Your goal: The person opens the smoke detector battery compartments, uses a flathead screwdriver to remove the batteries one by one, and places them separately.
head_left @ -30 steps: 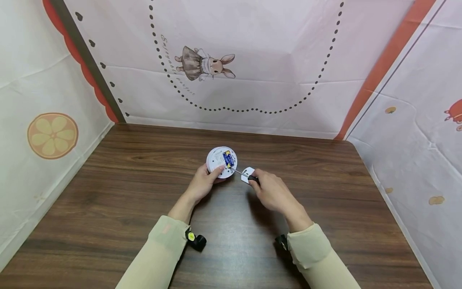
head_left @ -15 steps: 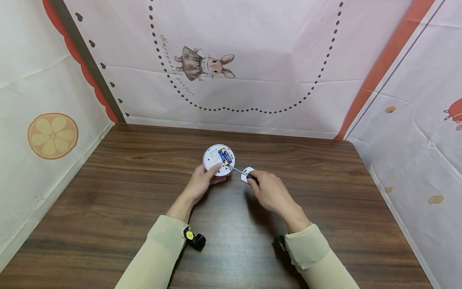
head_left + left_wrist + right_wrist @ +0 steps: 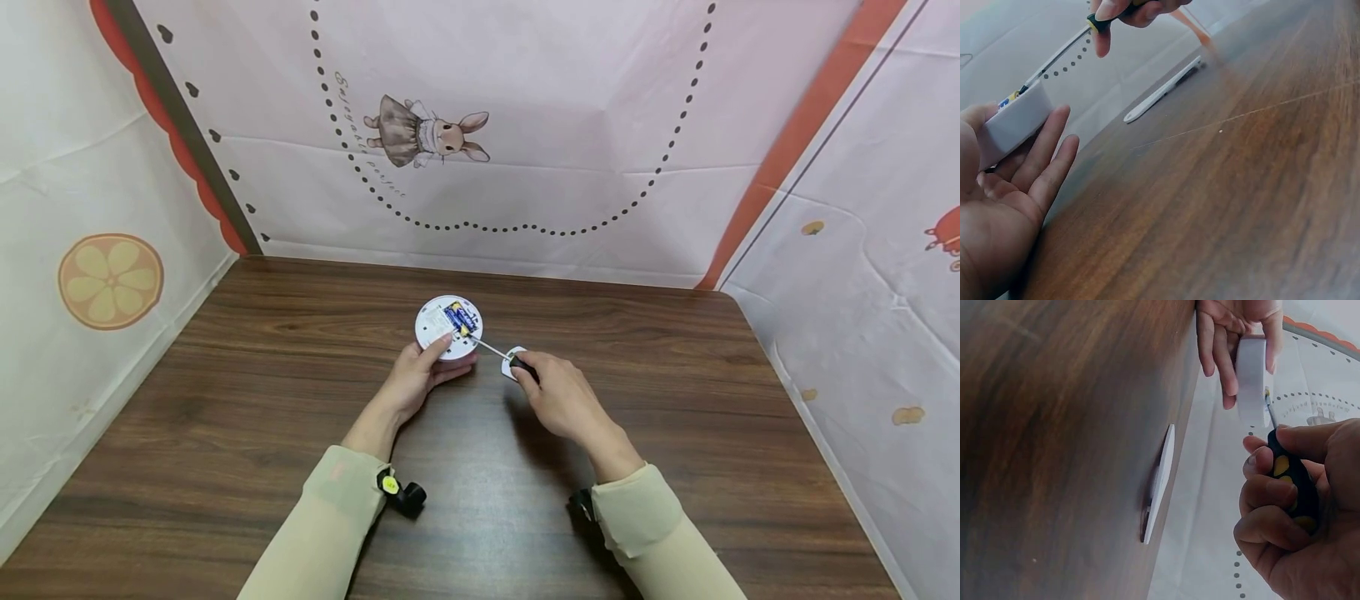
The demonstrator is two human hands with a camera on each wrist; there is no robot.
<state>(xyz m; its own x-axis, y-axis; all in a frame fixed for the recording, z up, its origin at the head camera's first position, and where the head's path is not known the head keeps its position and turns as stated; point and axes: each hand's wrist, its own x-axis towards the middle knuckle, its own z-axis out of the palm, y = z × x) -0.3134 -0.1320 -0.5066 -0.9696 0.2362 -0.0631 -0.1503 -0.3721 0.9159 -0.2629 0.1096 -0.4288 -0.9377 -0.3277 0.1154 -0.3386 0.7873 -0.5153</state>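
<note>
My left hand [image 3: 405, 382] holds a round white device [image 3: 432, 319] above the table, thumb over its face and fingers beneath it. Blue-and-yellow batteries [image 3: 461, 318] sit in an open compartment on that upper face. In my right hand [image 3: 566, 400] is a screwdriver [image 3: 1291, 481] with a black-and-yellow handle, fingers curled round it. Its metal shaft [image 3: 1060, 55] points left, and the tip is right at the near end of the batteries. A small white plate [image 3: 1163, 92] lies on the table, partly behind the right hand in the head view.
The dark wood table [image 3: 285, 400] extends around both hands. White printed cloth [image 3: 540, 183] hangs behind it and at both sides. A black wrist camera [image 3: 408, 498] is strapped at the left cuff, another [image 3: 581, 504] at the right.
The left hand has shifted the round device a little left and away, turning it slightly. The screwdriver tip has followed the batteries, while the right hand has barely moved. The white plate stays put.
</note>
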